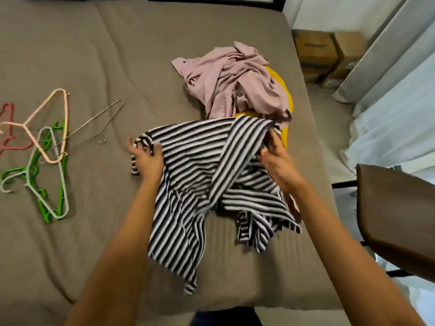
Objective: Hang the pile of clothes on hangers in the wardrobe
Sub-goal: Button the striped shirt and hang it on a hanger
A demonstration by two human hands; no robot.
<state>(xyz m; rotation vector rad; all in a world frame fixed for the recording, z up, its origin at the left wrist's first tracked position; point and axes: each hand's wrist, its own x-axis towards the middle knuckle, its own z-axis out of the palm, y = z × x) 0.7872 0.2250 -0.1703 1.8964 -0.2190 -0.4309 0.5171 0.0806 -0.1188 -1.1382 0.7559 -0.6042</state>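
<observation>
- Now, both hands hold the striped top at centre frame: the left hand pinches its left corner with the thumb over the cloth, and the right hand has its fingers curled into the bunched right corner. The rest of the garment sags onto the bed.
- A band of the striped top crosses diagonally over the body, so the garment looks twisted. If it is lifted like this, the neck opening is likely to stay hidden and a hanger may go in through a sleeve.
- The left hand's pinch looks shallow, though blur hides its exact hold. A quick shake could pull that corner free and drop the top back in a heap.
- The right hand works just beside the pink shirt and the yellow garment under it, above centre. Lifting there could snag them and drag them towards the bed's right edge.
- The plastic hangers lie overlapped at the left of the frame, well apart from the top. Reaching for one means freeing a hand, and the interlocked hooks may bring several up together.
- The brown chair at the right edge could catch trailing cloth.
- The wardrobe is out of view.
</observation>
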